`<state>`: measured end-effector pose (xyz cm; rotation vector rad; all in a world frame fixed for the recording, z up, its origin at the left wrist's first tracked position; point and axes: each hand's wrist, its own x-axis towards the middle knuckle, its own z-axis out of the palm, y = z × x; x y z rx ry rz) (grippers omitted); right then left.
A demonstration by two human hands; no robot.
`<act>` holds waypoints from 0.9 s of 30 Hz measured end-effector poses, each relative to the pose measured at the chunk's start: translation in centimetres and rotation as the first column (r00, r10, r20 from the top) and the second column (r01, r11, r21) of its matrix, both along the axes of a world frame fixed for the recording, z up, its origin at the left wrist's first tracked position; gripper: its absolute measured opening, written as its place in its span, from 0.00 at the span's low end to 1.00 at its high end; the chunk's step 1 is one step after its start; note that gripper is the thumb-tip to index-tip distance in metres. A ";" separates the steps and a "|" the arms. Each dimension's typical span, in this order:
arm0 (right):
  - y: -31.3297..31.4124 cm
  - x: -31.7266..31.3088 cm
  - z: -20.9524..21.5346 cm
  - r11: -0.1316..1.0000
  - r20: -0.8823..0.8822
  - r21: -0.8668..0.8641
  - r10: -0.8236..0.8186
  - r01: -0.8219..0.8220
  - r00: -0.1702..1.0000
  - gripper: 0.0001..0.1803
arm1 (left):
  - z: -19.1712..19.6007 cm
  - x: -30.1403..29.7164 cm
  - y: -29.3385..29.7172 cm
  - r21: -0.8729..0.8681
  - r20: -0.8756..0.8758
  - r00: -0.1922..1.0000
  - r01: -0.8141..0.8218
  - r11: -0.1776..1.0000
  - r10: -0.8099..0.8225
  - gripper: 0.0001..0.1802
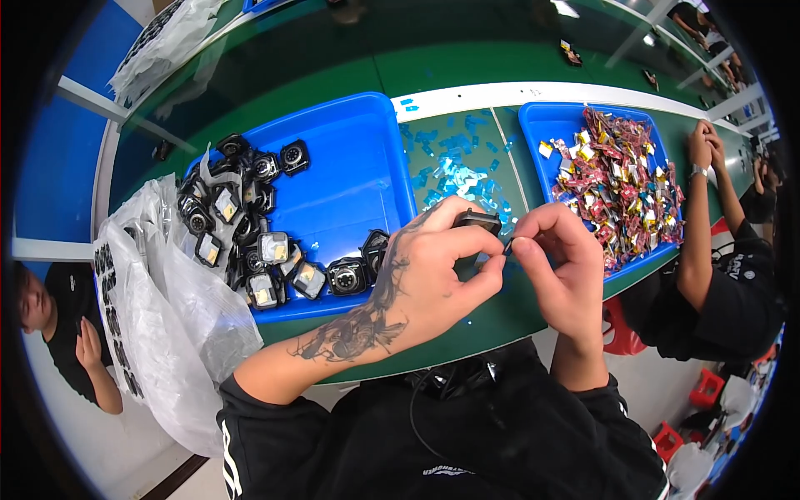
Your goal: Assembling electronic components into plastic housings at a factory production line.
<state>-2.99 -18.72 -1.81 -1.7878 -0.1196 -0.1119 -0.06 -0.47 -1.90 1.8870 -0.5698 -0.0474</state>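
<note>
My left hand (446, 258) is closed around a small black watch case (477, 220), held over the green table just in front of the scattered blue film pieces. Close beside it, my right hand (562, 262) has thumb and forefinger pinched at the left fingertips. Whatever lies in that pinch is too small to make out. To the left, a blue tray (333, 142) carries black watch cases (273, 247) heaped along its left and front sides; some show pale square faces, others round sensor backs. My left forearm reaches across its front right corner.
Blue film scraps (461, 177) litter the table between the trays. A second blue tray (537, 117) at right is piled with small red, white and yellow parts (621, 179). Clear plastic sheeting (167, 283) drapes at the left. Another person's hands (706, 150) are beyond the right tray.
</note>
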 end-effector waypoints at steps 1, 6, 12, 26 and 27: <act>0.0 0.0 0.0 1.000 -0.009 -0.022 0.005 -0.005 1.000 0.04 | 0.1 0.0 0.1 0.032 -0.021 1.000 0.021 0.999 -0.020 0.07; 0.3 0.2 -0.3 0.973 0.208 -0.220 -0.029 0.076 0.978 0.08 | 0.0 0.1 -0.1 0.027 -0.032 0.999 0.011 1.000 -0.010 0.07; 0.3 0.7 -0.5 0.883 0.538 -0.449 0.147 0.135 0.830 0.11 | -0.5 0.2 -0.2 -0.132 -0.189 0.982 -0.018 0.991 -0.007 0.06; -0.6 0.5 -0.7 0.985 0.097 0.034 0.164 -0.168 0.982 0.19 | 0.1 1.1 0.9 -0.556 -0.612 0.669 0.014 0.831 -0.422 0.07; -0.6 0.5 -1.2 0.966 0.146 0.189 0.149 -0.175 0.978 0.16 | 0.3 1.1 0.7 -0.557 -0.610 0.670 0.016 0.830 -0.422 0.07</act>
